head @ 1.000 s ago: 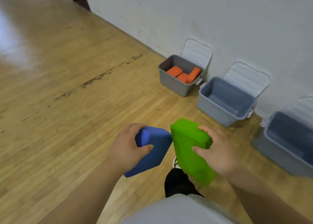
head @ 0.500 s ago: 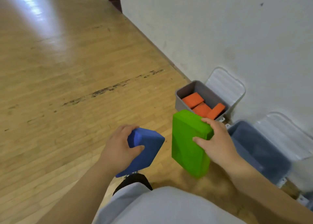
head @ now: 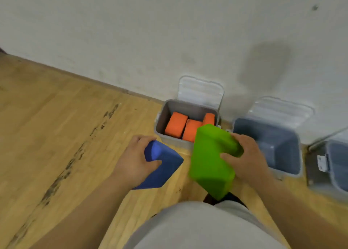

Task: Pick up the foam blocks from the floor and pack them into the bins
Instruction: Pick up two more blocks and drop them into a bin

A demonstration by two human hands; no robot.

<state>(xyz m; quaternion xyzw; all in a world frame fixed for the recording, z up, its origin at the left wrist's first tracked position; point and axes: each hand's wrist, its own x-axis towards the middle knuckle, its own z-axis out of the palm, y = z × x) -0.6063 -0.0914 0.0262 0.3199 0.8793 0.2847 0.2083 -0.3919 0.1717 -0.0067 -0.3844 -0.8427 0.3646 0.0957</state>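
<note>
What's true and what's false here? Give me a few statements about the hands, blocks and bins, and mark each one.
1. The left hand grips a blue block. True.
2. The right hand holds an orange block. False: it grips a green block.
3. The grey bin by the wall has orange blocks in it. True.
4. The blue bin beside it is full of blocks. False: no blocks show inside it.
5. The grey bin's lid is shut. False: it stands open against the wall.
</note>
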